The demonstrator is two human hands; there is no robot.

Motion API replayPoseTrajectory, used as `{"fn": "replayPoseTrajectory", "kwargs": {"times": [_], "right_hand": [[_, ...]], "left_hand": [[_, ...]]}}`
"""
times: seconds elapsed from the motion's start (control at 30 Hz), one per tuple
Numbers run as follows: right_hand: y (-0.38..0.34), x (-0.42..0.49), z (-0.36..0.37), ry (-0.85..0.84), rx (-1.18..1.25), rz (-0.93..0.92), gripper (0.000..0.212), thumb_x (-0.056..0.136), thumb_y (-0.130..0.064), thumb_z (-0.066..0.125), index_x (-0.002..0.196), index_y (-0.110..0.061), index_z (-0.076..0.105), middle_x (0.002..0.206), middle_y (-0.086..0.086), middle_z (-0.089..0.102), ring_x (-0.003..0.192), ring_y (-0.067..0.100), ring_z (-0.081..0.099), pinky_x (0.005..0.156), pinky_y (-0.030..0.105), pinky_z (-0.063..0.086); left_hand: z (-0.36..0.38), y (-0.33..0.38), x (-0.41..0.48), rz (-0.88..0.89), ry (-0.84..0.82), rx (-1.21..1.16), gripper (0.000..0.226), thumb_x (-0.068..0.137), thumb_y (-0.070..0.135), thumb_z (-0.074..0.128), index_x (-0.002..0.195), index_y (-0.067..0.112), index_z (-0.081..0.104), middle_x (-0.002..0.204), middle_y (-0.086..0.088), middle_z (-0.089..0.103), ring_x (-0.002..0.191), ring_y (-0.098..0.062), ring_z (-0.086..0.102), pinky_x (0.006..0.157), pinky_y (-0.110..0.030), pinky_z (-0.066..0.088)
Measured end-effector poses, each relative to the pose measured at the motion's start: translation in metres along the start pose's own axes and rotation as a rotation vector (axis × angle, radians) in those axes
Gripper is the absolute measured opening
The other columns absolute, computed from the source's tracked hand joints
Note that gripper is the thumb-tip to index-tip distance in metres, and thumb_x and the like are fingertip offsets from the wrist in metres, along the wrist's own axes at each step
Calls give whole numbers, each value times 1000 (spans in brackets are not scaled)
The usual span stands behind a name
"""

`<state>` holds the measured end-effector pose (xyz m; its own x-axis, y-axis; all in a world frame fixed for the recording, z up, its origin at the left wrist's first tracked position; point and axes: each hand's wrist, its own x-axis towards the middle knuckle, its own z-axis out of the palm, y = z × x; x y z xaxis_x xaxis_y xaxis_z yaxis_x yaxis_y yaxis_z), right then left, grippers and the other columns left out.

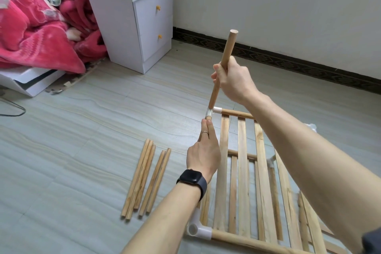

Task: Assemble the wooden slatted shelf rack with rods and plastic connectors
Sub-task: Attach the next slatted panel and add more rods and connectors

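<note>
A wooden slatted shelf frame (pixel 243 181) lies on the floor at lower right, with white plastic connectors at its corners. My right hand (pixel 233 80) grips a wooden rod (pixel 225 51) that stands tilted, its lower end in the far left white connector (pixel 210 112). My left hand (pixel 204 154), with a ring and a black watch, holds the frame's left side rod just below that connector, fingers stretched toward it. Another white connector (pixel 196 228) sits at the near left corner, its socket facing up.
Several loose wooden rods (pixel 146 177) lie side by side on the floor left of the frame. A white two-drawer nightstand (pixel 142 18) stands at the back. A red blanket (pixel 35 27) is heaped at far left. The wall's dark baseboard (pixel 288 60) runs behind.
</note>
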<state>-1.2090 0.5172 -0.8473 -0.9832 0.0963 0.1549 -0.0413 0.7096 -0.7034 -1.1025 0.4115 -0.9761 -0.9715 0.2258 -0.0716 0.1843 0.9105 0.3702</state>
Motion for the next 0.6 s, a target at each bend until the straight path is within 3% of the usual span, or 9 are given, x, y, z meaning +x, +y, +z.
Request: {"fn": "replayPoseTrajectory", "kwargs": {"times": [0.17, 0.33, 0.5, 0.6], "right_hand": [[0, -11, 3, 48, 35, -11, 27, 107, -39, 46, 111, -14, 53, 93, -4, 72, 91, 20, 70, 88, 48, 57], [-2, -13, 9, 83, 32, -42, 29, 103, -44, 54, 104, -15, 56, 88, -2, 73, 84, 21, 72, 82, 47, 59], [-5, -22, 31, 167, -13, -92, 32, 103, -46, 52, 102, -14, 55, 82, 9, 73, 78, 31, 71, 74, 48, 58], [4, -26, 33, 92, -42, -25, 29, 103, -43, 52, 103, -14, 54, 87, 9, 73, 81, 30, 70, 78, 49, 57]], "left_hand": [[-4, 3, -8, 2, -36, -2, 82, 94, -3, 34, 159, 11, -14, 168, -6, -14, 76, -29, 64, 58, -34, 38], [-6, -3, -13, 0, -69, 26, 83, 94, -2, 36, 158, 9, -16, 168, -7, -16, 65, -26, 49, 58, -34, 37], [-2, -12, -19, -3, -62, 63, 81, 95, -2, 34, 158, 8, -15, 168, -9, -15, 64, -25, 50, 58, -33, 38], [-2, -7, -19, 10, -66, 58, 81, 97, 2, 36, 158, 9, -18, 168, -9, -15, 64, -28, 54, 55, -34, 35]]}}
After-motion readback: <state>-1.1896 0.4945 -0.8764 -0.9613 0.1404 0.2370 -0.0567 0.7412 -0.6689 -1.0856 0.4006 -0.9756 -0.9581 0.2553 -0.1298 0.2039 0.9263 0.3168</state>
